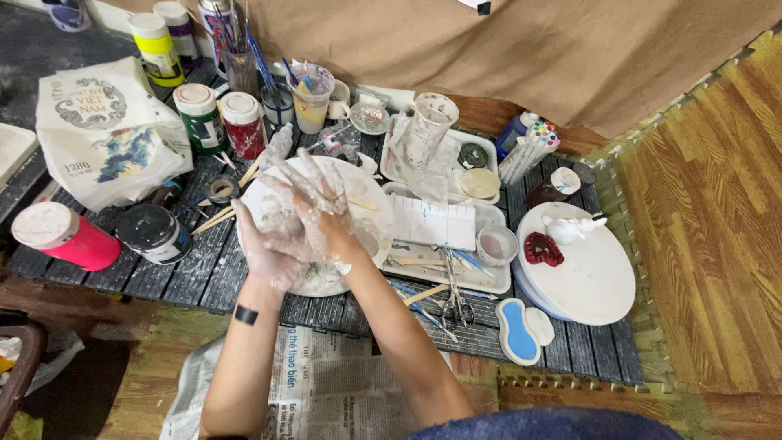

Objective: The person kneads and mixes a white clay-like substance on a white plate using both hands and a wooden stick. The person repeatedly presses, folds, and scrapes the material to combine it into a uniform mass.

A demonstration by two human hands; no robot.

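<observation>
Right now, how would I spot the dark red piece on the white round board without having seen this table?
Go to the right end of the dark slatted table, where a white round board lies. Near its left edge sits the dark red piece, beside a small white figure. It is the board's only coloured thing.

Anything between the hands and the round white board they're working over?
Nothing visible. Both clay-smeared hands, left hand and right hand, are pressed together directly over the round white board. Whether they hold clay between them cannot be told.
</observation>
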